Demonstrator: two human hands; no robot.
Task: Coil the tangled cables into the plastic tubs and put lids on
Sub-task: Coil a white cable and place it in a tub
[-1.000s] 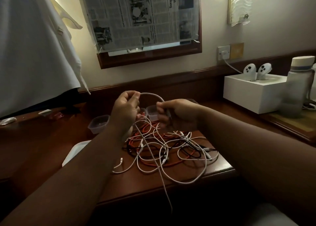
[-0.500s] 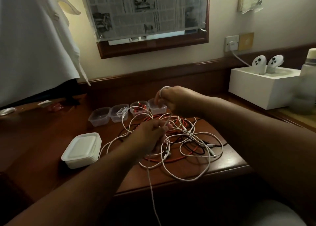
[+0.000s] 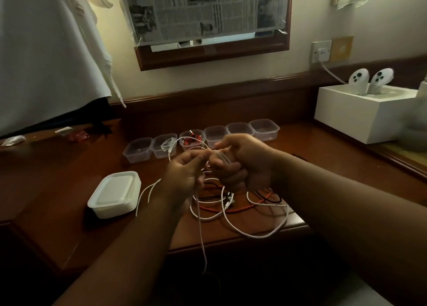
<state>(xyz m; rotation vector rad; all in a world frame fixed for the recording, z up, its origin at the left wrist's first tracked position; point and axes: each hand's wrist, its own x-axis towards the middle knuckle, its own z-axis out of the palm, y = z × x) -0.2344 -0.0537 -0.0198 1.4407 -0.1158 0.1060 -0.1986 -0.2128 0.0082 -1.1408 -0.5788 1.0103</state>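
My right hand (image 3: 240, 164) grips several loops of a white cable (image 3: 201, 231) wound round its fingers. My left hand (image 3: 184, 174) pinches the same cable just beside it; the loose end hangs over the desk's front edge. Under both hands lies a tangle of white, red and black cables (image 3: 251, 204). A row of clear plastic tubs (image 3: 138, 149) stands behind; one holds a white coil (image 3: 168, 145), another a red cable (image 3: 193, 140). A stack of white lids (image 3: 115, 193) sits at the left.
A white box (image 3: 360, 113) with two controllers (image 3: 369, 79) stands at the right, plugged into a wall socket (image 3: 321, 51). White cloth (image 3: 46, 51) hangs at the left. Small wrappers (image 3: 76, 134) lie on the desk's back left. The wooden desk's front edge (image 3: 231, 241) runs below the tangle.
My left hand has risen from the tangle to meet my right hand, laying more white cable round its fingers. The view has tilted down, showing the whole tub row.
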